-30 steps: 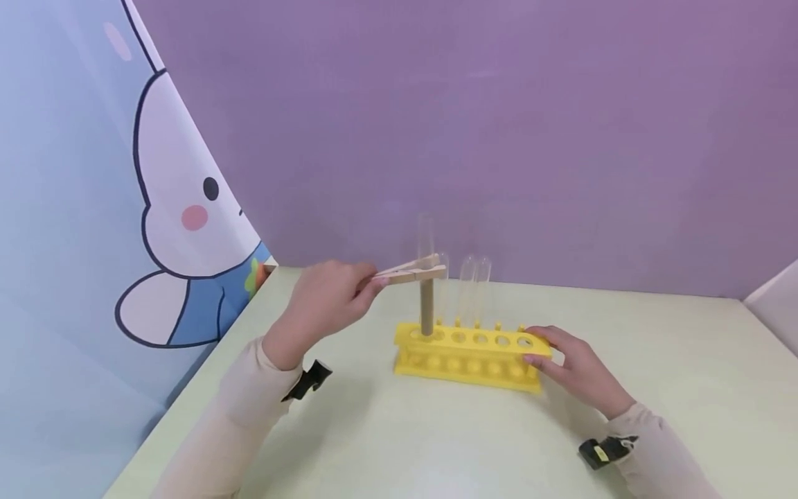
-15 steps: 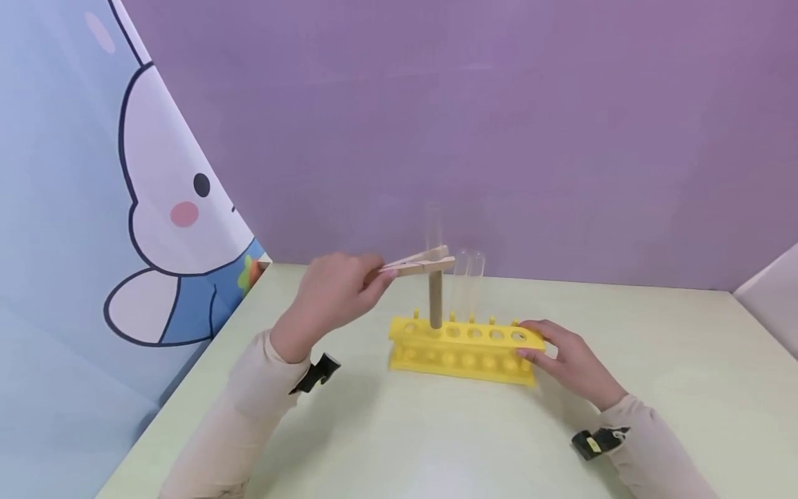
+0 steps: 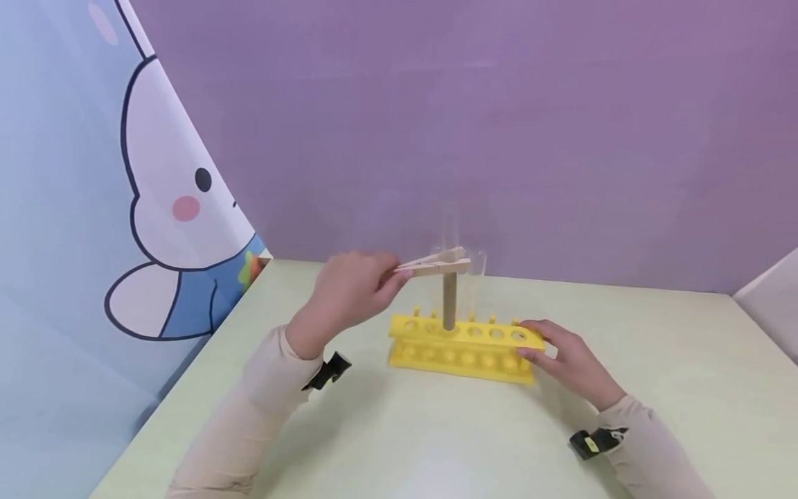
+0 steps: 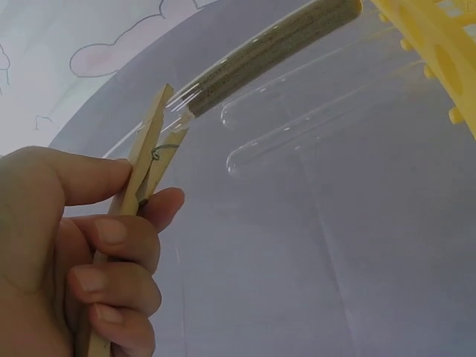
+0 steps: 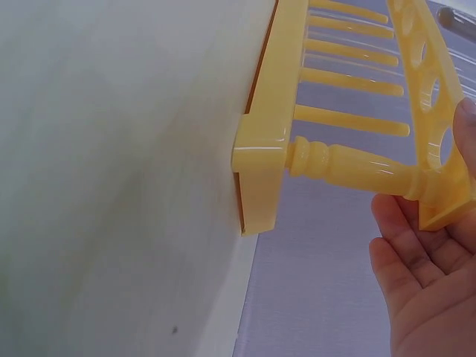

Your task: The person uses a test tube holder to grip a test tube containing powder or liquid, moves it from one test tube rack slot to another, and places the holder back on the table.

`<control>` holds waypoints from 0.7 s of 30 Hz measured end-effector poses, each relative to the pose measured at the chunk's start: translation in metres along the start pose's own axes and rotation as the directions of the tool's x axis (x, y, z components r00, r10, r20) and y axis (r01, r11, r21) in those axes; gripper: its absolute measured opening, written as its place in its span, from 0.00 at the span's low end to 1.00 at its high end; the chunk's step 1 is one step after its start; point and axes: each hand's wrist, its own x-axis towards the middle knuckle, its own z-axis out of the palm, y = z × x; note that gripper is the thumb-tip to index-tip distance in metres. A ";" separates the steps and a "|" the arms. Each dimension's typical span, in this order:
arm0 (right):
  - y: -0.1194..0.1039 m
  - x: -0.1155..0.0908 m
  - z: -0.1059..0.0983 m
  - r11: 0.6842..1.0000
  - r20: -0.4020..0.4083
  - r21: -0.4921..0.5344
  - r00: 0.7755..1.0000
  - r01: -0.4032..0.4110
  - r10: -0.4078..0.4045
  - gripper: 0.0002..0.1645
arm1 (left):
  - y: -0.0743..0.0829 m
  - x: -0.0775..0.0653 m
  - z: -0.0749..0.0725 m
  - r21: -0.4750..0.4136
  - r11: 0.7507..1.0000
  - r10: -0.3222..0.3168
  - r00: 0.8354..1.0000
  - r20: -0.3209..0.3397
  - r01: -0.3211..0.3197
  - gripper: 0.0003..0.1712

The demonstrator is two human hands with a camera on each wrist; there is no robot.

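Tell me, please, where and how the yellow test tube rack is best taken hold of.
The yellow rack is probably best pinched at the right end of its top plate, coming from its right: that end is flat and thin, while clear tubes stand along its back and the wooden clamp holds a brown-filled tube near the middle.

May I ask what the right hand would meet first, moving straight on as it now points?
The yellow rack, at once: the right hand has its grip on the rack's right end.

Left grip (image 3: 350, 290) curled, higher; right grip (image 3: 572, 359) pinching, lower.
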 end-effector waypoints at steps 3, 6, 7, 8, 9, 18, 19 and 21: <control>-0.001 0.001 0.000 1.000 -0.004 -0.002 1.000 -0.007 0.006 0.25 | 0.001 0.001 0.003 0.010 1.000 0.029 0.999 -0.023 -0.028 0.18; -0.002 0.001 0.000 1.000 0.003 0.007 1.000 -0.010 0.010 0.25 | 0.002 0.001 0.006 0.001 1.000 0.030 0.999 -0.027 -0.030 0.17; -0.003 0.001 0.000 1.000 0.006 0.006 1.000 -0.009 0.009 0.25 | 0.002 0.000 0.007 -0.001 1.000 0.026 0.999 -0.025 -0.026 0.17; -0.003 0.001 0.000 1.000 0.009 0.009 1.000 -0.007 0.007 0.25 | 0.003 0.000 0.007 -0.005 1.000 0.022 1.000 -0.022 -0.022 0.17; -0.003 0.001 0.001 1.000 0.009 0.010 1.000 -0.006 0.006 0.25 | 0.003 0.000 0.008 -0.007 1.000 0.019 1.000 -0.020 -0.019 0.17; -0.004 -0.001 0.000 1.000 0.002 0.003 1.000 -0.011 0.011 0.26 | 0.007 0.004 0.014 -0.031 0.999 0.041 0.999 -0.007 -0.041 0.17; -0.004 -0.001 0.000 1.000 0.005 0.006 1.000 -0.011 0.011 0.26 | 0.007 0.004 0.014 -0.033 0.999 0.041 0.999 -0.002 -0.041 0.17; -0.004 -0.002 0.000 1.000 0.008 0.008 1.000 -0.006 0.006 0.26 | 0.009 0.004 0.015 -0.034 0.999 0.042 0.999 0.002 -0.042 0.16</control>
